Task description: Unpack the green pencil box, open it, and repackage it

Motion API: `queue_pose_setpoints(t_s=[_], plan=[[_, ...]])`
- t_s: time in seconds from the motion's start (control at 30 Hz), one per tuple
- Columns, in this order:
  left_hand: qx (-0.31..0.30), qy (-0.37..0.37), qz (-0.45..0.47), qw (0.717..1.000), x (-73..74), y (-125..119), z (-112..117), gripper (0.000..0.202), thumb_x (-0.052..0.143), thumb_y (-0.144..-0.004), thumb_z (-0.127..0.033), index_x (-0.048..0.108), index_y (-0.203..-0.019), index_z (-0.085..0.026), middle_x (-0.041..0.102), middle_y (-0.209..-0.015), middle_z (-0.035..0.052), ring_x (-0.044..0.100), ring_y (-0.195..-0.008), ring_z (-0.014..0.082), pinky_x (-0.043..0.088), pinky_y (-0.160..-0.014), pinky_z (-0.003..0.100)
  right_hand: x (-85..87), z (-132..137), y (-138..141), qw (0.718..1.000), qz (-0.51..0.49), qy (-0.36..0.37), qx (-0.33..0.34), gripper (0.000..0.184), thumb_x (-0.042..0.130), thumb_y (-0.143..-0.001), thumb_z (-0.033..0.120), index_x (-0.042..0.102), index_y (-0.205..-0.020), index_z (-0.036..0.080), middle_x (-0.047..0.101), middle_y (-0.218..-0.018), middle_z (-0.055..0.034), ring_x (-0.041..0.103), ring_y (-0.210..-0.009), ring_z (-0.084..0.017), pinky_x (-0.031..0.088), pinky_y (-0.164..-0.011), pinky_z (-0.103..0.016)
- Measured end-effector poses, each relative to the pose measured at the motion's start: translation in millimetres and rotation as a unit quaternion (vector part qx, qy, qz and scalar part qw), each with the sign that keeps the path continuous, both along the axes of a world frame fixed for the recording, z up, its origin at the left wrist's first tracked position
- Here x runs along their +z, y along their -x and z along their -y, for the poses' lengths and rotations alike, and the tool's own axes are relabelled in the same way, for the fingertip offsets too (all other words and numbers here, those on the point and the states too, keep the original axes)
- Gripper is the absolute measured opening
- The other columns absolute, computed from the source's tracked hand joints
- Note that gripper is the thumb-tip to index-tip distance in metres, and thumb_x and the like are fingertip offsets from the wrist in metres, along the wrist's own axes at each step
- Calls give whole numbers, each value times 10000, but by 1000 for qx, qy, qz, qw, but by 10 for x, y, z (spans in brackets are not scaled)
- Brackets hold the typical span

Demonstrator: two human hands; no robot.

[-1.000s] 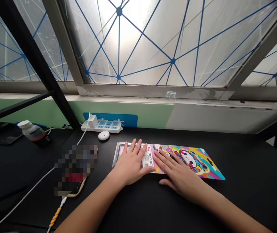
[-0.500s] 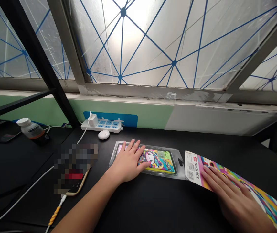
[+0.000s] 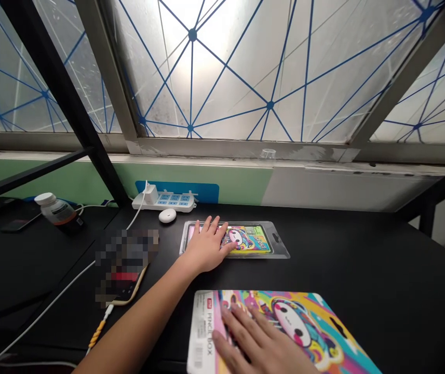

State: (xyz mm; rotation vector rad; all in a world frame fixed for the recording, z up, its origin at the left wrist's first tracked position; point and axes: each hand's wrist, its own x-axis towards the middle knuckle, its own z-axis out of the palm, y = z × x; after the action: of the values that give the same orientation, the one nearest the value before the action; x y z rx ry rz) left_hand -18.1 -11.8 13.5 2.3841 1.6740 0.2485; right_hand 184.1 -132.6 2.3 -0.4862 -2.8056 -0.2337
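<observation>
My left hand (image 3: 206, 249) lies flat with fingers spread on a pencil box (image 3: 247, 240). The box has a colourful cartoon print and sits in a clear plastic shell (image 3: 279, 248) on the dark table. Nearer to me, my right hand (image 3: 263, 340) rests palm down, fingers stretched out, on a bright printed backing card (image 3: 296, 322). That card carries the words "PENCIL BOX" on a white strip at its left end and a cartoon face in its middle. Its lower part runs out of view, and my right thumb cannot be made out.
A phone (image 3: 129, 291), partly blurred out, lies on the left with a charging cable (image 3: 97, 335). Behind it are a white earbud case (image 3: 167, 215) and a power strip (image 3: 175, 201). A bottle (image 3: 58, 210) stands far left. A black metal frame (image 3: 70, 109) rises there.
My right hand and the backing card have moved left and towards me, away from the plastic shell. The card now faces up more squarely. My left hand stays on the pencil box.
</observation>
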Motion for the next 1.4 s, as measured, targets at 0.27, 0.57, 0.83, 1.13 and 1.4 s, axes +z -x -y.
queue_pose_setpoints(t_s=[0.27, 0.57, 0.83, 1.13, 1.4], plan=[[-8, -51, -7, 999, -40, -58, 11, 730, 203, -985, -685, 388, -1529, -234, 287, -1627, 129, 190, -1516, 334, 173, -1189, 612, 40, -604, 551, 957, -30, 289, -14, 419, 449, -1018, 329, 518, -1424, 252, 567, -1448, -84, 468, -1368, -231, 308, -1168, -421], [-14, -54, -16, 998, -24, 5, 81, 637, 278, -1009, -609, 429, -1500, -232, 304, -1622, 127, 213, -1510, 340, 204, -1176, 611, 81, -739, 335, 970, -122, 208, -31, 264, 427, -991, 238, 685, -957, 198, 730, -929, -71, 653, -884, -210, 504, -849, -363], [-34, -46, -13, 998, 38, 57, 123, 727, 306, -956, -712, 448, -1477, -225, 302, -1621, 141, 217, -1503, 372, 218, -1159, 636, 278, -1460, -285, 946, -87, 148, -274, 311, 485, -989, 410, 646, -1139, 190, 653, -1081, -123, 595, -969, -274, 481, -856, -432], [-83, -33, -24, 996, -17, 91, 94, 1154, 712, -620, -806, 321, -1541, -233, 235, -1638, 171, 162, -1506, 421, 185, -1161, 666, 228, -1601, -464, 929, -44, 246, -272, 637, 641, -800, 681, 589, -1253, 236, 568, -1190, -126, 540, -1091, -319, 431, -943, -493], [-106, -129, -27, 986, -67, -116, -36, 1084, 549, -667, -902, 395, -1497, -222, 301, -1610, 191, 238, -1479, 424, -27, -1141, 728, 200, -1752, -635, 922, -27, 227, -312, 558, 684, -757, 668, 604, -1105, 239, 580, -1141, -113, 537, -1061, -322, 435, -888, -481]])
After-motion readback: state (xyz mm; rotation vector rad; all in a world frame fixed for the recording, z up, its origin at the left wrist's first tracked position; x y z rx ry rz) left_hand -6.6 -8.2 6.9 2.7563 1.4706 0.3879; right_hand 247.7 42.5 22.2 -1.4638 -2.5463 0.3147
